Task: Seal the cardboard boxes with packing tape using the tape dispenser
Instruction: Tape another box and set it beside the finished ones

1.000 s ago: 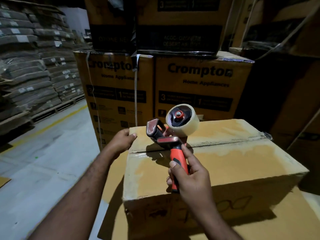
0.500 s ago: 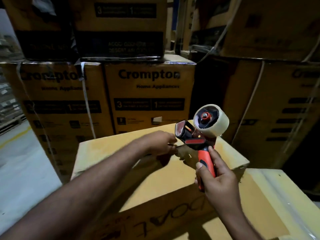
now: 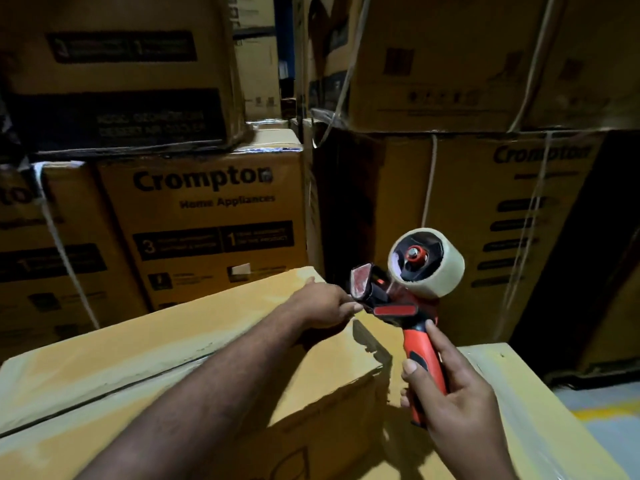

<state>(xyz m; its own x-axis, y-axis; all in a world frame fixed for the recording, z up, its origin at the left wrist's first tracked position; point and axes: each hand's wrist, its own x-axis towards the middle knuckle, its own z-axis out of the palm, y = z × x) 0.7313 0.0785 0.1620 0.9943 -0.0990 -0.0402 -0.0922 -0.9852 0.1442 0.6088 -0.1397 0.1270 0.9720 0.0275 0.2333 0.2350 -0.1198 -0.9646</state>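
Background: dim storeroom seen from the head camera, with stacked cartons (image 3: 207,216) printed "Crompton Home Appliances" rising behind the cardboard box (image 3: 173,341), some bound with pale straps (image 3: 59,244).
Cardboard box: plain brown, filling the lower left, its flaps down and a glossy strip of clear tape (image 3: 104,386) running along the top seam.
Tape dispenser: held up in the air just off the right end of the cardboard box, red and black, handle down, roll of clear tape (image 3: 433,268) on top, its head pointing back over the box top.
Right hand: (image 3: 460,407) beside the right end of the cardboard box, fingers and thumb wrapped round the handle of the tape dispenser (image 3: 408,306).
Left hand: (image 3: 322,306) stretched across the top of the cardboard box, fingertips right at the dispenser's head; impossible to tell whether they pinch the tape end or only touch.
Second box: (image 3: 519,393) lower, to the right of the cardboard box, pale top partly behind the right hand.
Floor: (image 3: 609,410) grey strip with a yellow mark, further right of the cardboard box.
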